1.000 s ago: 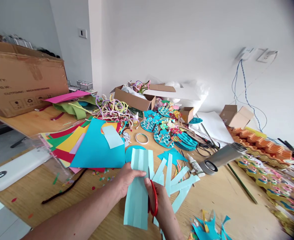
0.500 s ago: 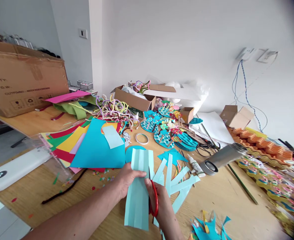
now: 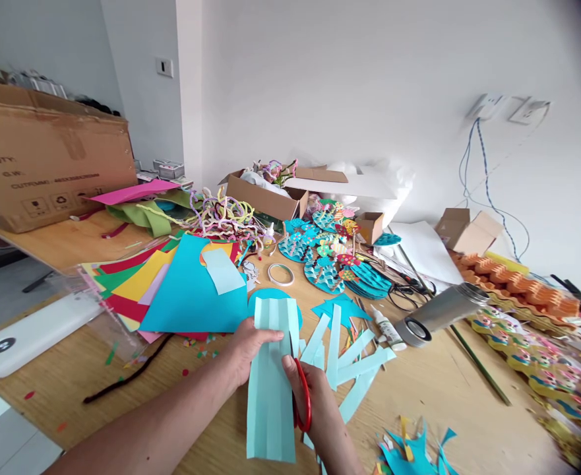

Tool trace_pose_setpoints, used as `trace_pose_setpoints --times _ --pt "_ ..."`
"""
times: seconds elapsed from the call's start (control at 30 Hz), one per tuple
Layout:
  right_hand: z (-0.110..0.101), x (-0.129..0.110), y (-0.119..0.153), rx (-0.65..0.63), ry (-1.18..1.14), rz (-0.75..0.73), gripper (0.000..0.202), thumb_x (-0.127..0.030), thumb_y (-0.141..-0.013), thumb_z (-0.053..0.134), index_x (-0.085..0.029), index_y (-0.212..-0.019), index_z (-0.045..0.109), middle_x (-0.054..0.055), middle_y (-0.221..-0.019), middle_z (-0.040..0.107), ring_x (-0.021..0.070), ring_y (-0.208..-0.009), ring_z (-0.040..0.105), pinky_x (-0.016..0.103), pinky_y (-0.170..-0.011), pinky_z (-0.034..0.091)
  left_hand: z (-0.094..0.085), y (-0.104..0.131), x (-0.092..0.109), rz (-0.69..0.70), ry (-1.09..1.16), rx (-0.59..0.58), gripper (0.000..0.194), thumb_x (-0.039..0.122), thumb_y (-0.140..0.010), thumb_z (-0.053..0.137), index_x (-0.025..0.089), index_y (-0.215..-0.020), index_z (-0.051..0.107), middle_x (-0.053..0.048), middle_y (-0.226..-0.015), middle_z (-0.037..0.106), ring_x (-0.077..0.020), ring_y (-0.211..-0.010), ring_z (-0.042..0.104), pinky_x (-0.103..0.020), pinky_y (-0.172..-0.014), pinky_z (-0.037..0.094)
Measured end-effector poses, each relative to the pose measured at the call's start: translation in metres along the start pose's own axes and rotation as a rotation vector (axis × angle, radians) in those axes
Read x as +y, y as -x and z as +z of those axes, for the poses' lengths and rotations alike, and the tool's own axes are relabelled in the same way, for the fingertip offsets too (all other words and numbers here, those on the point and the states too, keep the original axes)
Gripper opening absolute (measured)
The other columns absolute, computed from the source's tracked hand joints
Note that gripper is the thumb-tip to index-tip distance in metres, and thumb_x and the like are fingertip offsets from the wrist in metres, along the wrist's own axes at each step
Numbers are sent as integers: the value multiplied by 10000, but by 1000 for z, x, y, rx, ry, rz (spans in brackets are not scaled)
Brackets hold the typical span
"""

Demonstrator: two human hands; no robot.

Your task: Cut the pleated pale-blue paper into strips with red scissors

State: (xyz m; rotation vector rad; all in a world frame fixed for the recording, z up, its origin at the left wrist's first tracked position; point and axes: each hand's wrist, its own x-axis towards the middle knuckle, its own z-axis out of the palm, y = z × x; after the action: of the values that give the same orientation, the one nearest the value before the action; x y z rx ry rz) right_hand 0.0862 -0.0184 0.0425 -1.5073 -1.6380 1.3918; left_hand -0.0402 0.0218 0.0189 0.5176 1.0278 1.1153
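Observation:
A folded light-blue paper sheet (image 3: 271, 396) with lengthwise creases is pinched by my left hand (image 3: 244, 349), thumb on top near its upper part. My right hand (image 3: 314, 396) grips red-handled scissors (image 3: 306, 402), whose dark blades meet the paper near its right edge; most of the blades are hidden. Several cut light-blue strips (image 3: 334, 343) lie to the right of my right hand. Behind the sheet is a round blue paper piece (image 3: 293, 309).
Coloured sheets (image 3: 201, 303) and a white device (image 3: 37, 330) lie left. A glue bottle (image 3: 388, 328), metal flask (image 3: 443, 311) and egg trays (image 3: 518, 287) stand right. Blue scraps (image 3: 419, 452) are at front right. Boxes (image 3: 265, 198) and pipe cleaners (image 3: 221, 214) are at the back.
Both hands have shifted slightly left with the paper and scissors. The narrow flap at the sheet's upper right now sits closer to the rest of the sheet.

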Motion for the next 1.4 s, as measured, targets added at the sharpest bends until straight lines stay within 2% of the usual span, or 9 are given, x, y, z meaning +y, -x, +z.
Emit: trace_pose_setpoints --times 0.27,0.57,1.17,1.4 --pt "-1 2 -1 12 22 -7 524 -645 -770 361 -193 -507 388 -40 -341 416 91 -309 402 201 -325 267 4 4 0 -2 -33 36 251 146 -513 713 133 -751 636 -46 -631 673 -203 -555 619 -330 -549 495" --pt "-1 0 -2 27 14 3 500 -612 -771 400 -193 -499 384 -43 -337 408 88 -311 395 196 -324 266 4 4 -3 25 -39 31 291 142 -528 702 128 -811 639 -63 -678 684 -214 -590 627 -335 -550 504" --pt "2 5 -3 74 -22 -7 549 -700 -721 371 -204 -487 349 -40 -351 386 91 -320 382 209 -320 256 4 4 -3 30 -46 60 332 165 -513 722 131 -832 634 -66 -688 690 -222 -596 629 -340 -546 501" --pt "0 1 -1 55 -8 7 536 -680 -744 360 -203 -500 363 -48 -331 383 90 -299 379 208 -316 257 4 3 -4 30 -49 14 303 163 -530 711 128 -823 640 -73 -710 691 -218 -604 631 -336 -568 501"
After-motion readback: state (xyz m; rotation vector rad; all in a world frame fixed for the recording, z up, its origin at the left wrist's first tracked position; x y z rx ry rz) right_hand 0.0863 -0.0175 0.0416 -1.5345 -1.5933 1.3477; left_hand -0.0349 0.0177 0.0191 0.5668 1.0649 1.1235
